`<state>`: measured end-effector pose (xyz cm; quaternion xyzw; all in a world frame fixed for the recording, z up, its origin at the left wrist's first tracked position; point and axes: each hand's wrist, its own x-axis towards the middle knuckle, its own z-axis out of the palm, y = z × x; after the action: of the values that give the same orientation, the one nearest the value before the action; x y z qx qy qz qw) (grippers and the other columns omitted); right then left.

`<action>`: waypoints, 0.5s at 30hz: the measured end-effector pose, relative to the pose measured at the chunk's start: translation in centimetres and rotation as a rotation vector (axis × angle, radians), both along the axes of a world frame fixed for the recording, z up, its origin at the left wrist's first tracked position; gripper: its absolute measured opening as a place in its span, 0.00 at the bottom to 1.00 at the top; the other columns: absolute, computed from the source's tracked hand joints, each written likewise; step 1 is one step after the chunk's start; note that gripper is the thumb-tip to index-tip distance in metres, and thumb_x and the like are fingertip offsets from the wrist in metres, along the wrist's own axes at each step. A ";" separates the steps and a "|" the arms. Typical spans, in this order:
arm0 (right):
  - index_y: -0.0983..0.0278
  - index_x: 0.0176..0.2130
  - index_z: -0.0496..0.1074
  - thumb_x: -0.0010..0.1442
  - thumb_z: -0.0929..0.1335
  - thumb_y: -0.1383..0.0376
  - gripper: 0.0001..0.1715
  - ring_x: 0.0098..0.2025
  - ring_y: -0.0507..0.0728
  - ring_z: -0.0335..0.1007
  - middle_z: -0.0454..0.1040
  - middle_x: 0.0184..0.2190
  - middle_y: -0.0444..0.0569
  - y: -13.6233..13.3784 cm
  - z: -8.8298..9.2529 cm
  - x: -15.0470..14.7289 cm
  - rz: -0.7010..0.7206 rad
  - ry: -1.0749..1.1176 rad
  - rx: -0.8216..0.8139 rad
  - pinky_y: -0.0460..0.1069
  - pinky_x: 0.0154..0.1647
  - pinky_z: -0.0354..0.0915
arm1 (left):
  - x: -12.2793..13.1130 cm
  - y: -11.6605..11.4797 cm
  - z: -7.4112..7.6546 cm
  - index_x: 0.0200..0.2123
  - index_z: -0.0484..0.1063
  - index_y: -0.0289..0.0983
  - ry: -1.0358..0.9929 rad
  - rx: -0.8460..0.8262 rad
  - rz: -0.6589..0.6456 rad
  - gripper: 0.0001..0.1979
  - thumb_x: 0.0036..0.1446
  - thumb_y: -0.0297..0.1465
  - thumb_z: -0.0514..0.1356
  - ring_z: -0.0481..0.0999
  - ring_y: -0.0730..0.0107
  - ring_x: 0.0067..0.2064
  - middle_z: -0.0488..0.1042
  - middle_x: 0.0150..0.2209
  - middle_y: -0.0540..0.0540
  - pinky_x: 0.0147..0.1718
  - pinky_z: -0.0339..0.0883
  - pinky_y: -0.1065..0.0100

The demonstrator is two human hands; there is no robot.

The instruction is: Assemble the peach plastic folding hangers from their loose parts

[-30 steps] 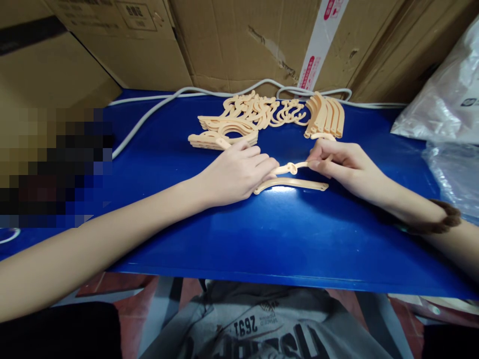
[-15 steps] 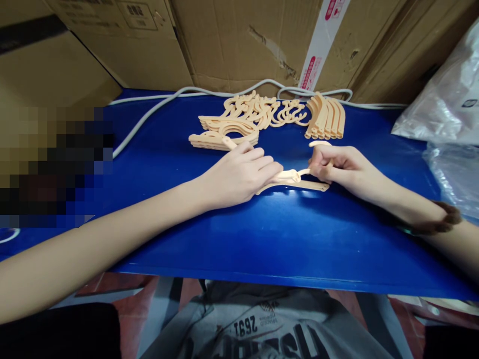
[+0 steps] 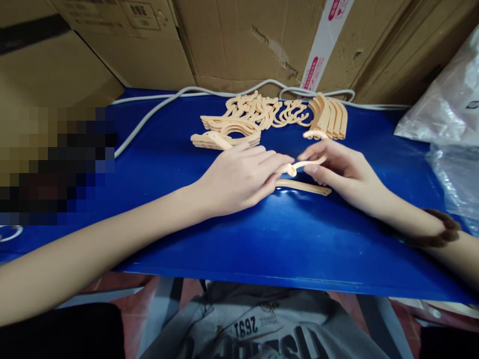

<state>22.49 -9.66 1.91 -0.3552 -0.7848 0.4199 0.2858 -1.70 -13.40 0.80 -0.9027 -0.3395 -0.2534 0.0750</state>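
My left hand [image 3: 243, 177] is wrapped round a beige plastic hanger arm [image 3: 219, 140], whose one end sticks out above the knuckles and whose joint shows past the fingertips. The fingers of my right hand [image 3: 337, 172] close on a curved beige hook [image 3: 312, 162]. This hook meets the joint of the arm between my hands. Below them a separate beige arm piece [image 3: 305, 187] lies on the blue table [image 3: 239, 249], its left end hidden by my left hand.
Behind my hands are stacked hanger parts [image 3: 232, 130], a pile of hooks [image 3: 258, 110] and a row of curved arms [image 3: 329, 117]. A white cable [image 3: 149, 112] runs along cardboard boxes [image 3: 239, 45]. Plastic bags [image 3: 445, 94] lie at the right.
The hook in my right hand has turned and now meets the joint of the hanger arm. My left hand has shifted slightly and tilted the arm, and my right fingers have changed their hold.
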 end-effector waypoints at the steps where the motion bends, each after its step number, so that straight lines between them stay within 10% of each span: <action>1: 0.57 0.49 0.71 0.62 0.72 0.54 0.18 0.32 0.53 0.66 0.71 0.33 0.44 -0.2 0.0 0.0 -0.014 0.019 0.005 0.49 0.32 0.61 | 0.0 -0.2 0.2 0.52 0.71 0.34 -0.053 -0.083 0.009 0.14 0.69 0.30 0.51 0.79 0.65 0.42 0.80 0.43 0.44 0.45 0.70 0.63; 5: 0.51 0.64 0.60 0.62 0.73 0.57 0.35 0.33 0.55 0.68 0.71 0.33 0.42 -0.5 -0.1 0.0 -0.020 0.040 0.065 0.50 0.36 0.64 | 0.2 -0.3 0.4 0.50 0.68 0.35 -0.347 -0.513 0.010 0.10 0.66 0.29 0.55 0.78 0.72 0.34 0.79 0.39 0.46 0.32 0.70 0.70; 10: 0.59 0.51 0.72 0.65 0.70 0.59 0.15 0.33 0.54 0.68 0.72 0.34 0.45 0.0 -0.6 0.2 0.095 -0.119 0.399 0.50 0.36 0.65 | 0.6 0.5 0.1 0.42 0.65 0.35 -0.773 -1.038 -0.068 0.09 0.61 0.30 0.62 0.76 0.77 0.28 0.78 0.38 0.46 0.28 0.73 0.72; 15: 0.64 0.51 0.75 0.68 0.67 0.58 0.17 0.44 0.59 0.72 0.74 0.44 0.54 0.2 -1.0 0.2 0.205 -0.327 0.704 0.52 0.44 0.68 | 0.5 0.7 0.7 0.37 0.71 0.33 -0.945 -1.159 0.020 0.09 0.60 0.33 0.65 0.78 0.75 0.32 0.78 0.33 0.48 0.36 0.73 0.72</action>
<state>22.72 -9.49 0.90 -0.2176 -0.9471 0.0899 0.2180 -1.19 -12.68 1.50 -0.5893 -0.4229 -0.3942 -0.5643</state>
